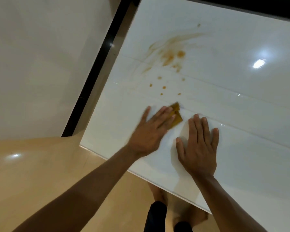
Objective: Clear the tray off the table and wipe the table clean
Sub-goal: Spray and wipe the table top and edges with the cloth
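Observation:
A glossy white table [241, 114] fills the right of the head view. Orange-brown smears and drops of a spill [170, 54] lie on it toward the far side. My left hand [151, 133] lies flat with fingers spread, pressing a stained yellow-brown cloth [177, 116] onto the table; the hand is blurred. Only the cloth's far corner shows past the fingertips. My right hand [198, 148] rests flat and open on the table just right of the cloth, holding nothing. No tray is in view.
The table's near edge [141, 176] runs diagonally from centre left to lower right. A beige tiled floor [40, 173] lies below it. A pale wall with a dark strip [97, 72] stands left of the table. My legs and feet [157, 215] show under the edge.

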